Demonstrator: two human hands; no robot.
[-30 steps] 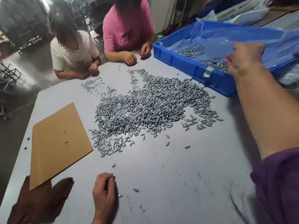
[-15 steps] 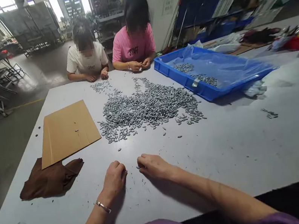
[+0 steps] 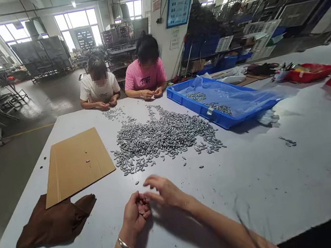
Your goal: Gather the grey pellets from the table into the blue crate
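Basically got one loose grey piece [image 3: 137,183] just below-left of frame centre, immediately left of the right hand [image 3: 166,191] at its index tip and up-frame of the left hand [image 3: 133,215], long axis roughly crosswise, so nearer the right. Seeing right fingers spread with thumb close by left fingertips, contact unclear, nothing visibly gripped; left fingers loosely curled, palm partly up, can't tell about anything inside. Would place main pile of grey pieces [image 3: 164,135] mid-frame on white table [image 3: 254,160], up-frame of both hands, near but apart from fingertips.
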